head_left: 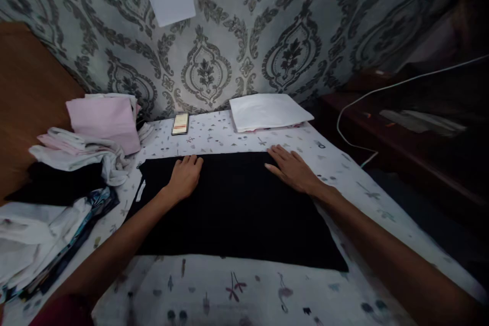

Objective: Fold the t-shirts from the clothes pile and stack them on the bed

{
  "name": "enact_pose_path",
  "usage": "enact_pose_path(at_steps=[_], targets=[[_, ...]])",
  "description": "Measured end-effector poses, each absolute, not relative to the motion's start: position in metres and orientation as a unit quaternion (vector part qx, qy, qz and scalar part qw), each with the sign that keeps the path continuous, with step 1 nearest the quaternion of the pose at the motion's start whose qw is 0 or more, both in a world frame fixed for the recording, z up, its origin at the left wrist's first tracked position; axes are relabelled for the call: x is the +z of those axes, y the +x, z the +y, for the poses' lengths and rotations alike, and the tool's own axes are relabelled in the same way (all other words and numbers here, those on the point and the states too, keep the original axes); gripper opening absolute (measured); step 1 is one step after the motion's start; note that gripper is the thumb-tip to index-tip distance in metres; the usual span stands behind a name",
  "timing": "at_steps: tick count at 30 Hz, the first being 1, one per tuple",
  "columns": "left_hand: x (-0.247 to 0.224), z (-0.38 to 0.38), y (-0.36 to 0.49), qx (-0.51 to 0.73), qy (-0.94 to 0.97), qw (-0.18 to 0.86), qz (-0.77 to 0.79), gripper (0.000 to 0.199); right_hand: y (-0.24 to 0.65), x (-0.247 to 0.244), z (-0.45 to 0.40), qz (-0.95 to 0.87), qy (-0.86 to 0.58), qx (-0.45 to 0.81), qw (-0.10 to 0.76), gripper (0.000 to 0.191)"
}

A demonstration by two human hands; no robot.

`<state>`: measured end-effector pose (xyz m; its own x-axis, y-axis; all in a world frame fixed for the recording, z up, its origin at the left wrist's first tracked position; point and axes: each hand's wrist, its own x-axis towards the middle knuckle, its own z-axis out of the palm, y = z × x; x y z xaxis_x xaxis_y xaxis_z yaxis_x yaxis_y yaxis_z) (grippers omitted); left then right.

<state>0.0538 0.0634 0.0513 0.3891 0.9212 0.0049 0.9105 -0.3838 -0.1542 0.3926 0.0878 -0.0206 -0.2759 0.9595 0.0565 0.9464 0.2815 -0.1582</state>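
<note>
A black shirt point(237, 214) lies spread flat, folded into a wide shape, on the patterned bedsheet point(237, 290). A white strip point(141, 191), maybe a label, shows at its left end. My left hand point(186, 177) rests on the shirt near its far edge, fingers curled together against the cloth; the fingertips are partly hidden. At the far right corner, my right hand point(293, 169) lies flat on the shirt, its fingers stretched out and the thumb apart.
Folded clothes point(105, 122) are piled at the left beside a brown wooden panel point(30, 97). Against the patterned wall lie a white pillow point(271, 112) and a small box point(180, 124). A white cable point(344, 112) hangs over dark furniture at the right.
</note>
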Motion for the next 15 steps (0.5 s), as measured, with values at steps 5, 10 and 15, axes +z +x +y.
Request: enact_pose_path(at_steps=[5,10,15], targets=[[0.056,0.057,0.042,0.084,-0.823,0.079,-0.556,0.039,0.394,-0.023,0.09,-0.799,-0.596,0.038,0.063,0.078],[0.06,0.06,0.036,0.056,-0.827,0.049,-0.557,0.026,0.394,-0.024,0.091,-0.8,-0.595,0.033,0.063,0.077],[0.05,0.073,0.033,-0.044,-0.866,-0.025,-0.497,0.046,0.392,-0.019,0.089,-0.798,-0.599,0.039,0.063,0.07]])
